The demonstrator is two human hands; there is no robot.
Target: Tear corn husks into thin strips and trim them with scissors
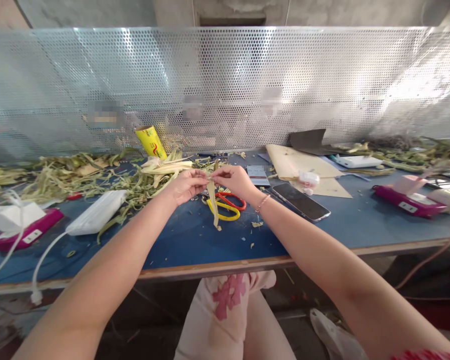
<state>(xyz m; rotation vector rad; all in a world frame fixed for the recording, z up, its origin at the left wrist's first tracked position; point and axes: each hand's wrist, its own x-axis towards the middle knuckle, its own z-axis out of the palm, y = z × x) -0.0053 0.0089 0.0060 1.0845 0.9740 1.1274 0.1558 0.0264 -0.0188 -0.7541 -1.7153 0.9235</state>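
Over the middle of the blue table, my left hand [190,186] and my right hand [233,179] meet with their fingertips pinched together. Between them they hold a strip of dried husk [213,205], pale green-yellow, whose loose end hangs down towards the tabletop. Just behind and below the strip lies a pair of scissors [230,212] with one yellow and one red handle loop; its blades are mostly hidden by my hands and the strip. Left of my left hand spreads a heap of dried husks [134,186], with paler pieces [164,167] on top.
A yellow tube [151,142] leans at the back, before a perforated metal screen [232,75]. To the right lie a phone [302,202], cardboard sheets [303,165] and a purple power strip [408,200]. On the left are a white adapter [97,212] and another purple strip [25,232].
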